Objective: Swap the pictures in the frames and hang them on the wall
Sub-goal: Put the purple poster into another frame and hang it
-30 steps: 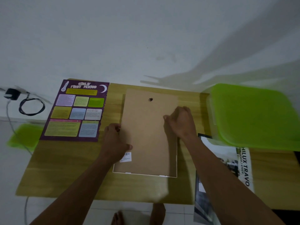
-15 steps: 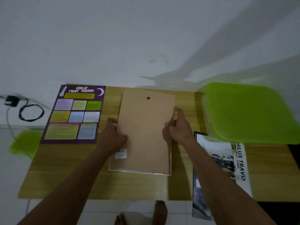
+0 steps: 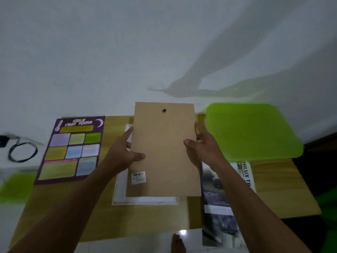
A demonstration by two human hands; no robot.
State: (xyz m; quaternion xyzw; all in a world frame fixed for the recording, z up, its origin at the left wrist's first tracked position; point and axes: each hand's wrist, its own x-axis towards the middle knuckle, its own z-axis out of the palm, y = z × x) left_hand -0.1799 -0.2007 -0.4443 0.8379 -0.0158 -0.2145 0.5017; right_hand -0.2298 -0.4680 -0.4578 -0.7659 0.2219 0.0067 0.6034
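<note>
A brown backing board (image 3: 164, 152) with a small metal hanger near its top and a barcode sticker low on its left is lifted off the table. My left hand (image 3: 125, 152) grips its left edge, thumb on the face. My right hand (image 3: 200, 145) grips its right edge. Below it a white frame (image 3: 120, 194) lies face down on the wooden table (image 3: 54, 207). A purple poster (image 3: 73, 148) with coloured boxes lies to the left. A car poster (image 3: 217, 189) in a black frame lies to the right, partly under my right forearm.
A green plastic lid (image 3: 251, 130) covers a box at the table's back right. A black cable and charger (image 3: 20, 150) lie on the floor to the left, near a green object (image 3: 12, 189). The white wall rises right behind the table. My bare foot shows below the front edge.
Both hands have raised the backing board off the white frame and shifted it slightly right. The frame, hidden under the board before, now shows on the table.
</note>
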